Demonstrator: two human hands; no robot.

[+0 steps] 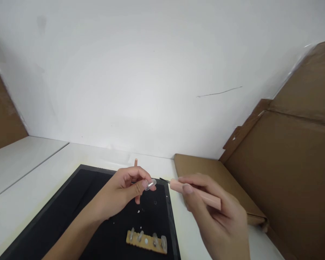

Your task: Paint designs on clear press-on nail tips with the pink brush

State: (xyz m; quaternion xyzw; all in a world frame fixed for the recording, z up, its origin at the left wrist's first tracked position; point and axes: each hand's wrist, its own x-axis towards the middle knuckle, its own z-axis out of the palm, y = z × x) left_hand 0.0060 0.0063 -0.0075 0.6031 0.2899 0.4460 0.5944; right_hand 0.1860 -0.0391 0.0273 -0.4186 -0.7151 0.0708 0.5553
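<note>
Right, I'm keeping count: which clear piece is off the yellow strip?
The clear piece pinched in the left hand; the other four sit on the strip.

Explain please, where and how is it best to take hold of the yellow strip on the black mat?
Probably best to pinch the yellow strip by its long edges at the middle, from above: clear nail tips stand up toward both ends, leaving a gap with only a white dab.

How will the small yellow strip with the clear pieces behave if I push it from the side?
The yellow strip lies flat on the black mat, so it should slide rather than roll. It looks thin, so probably light. The upright clear pieces might tip.
</note>
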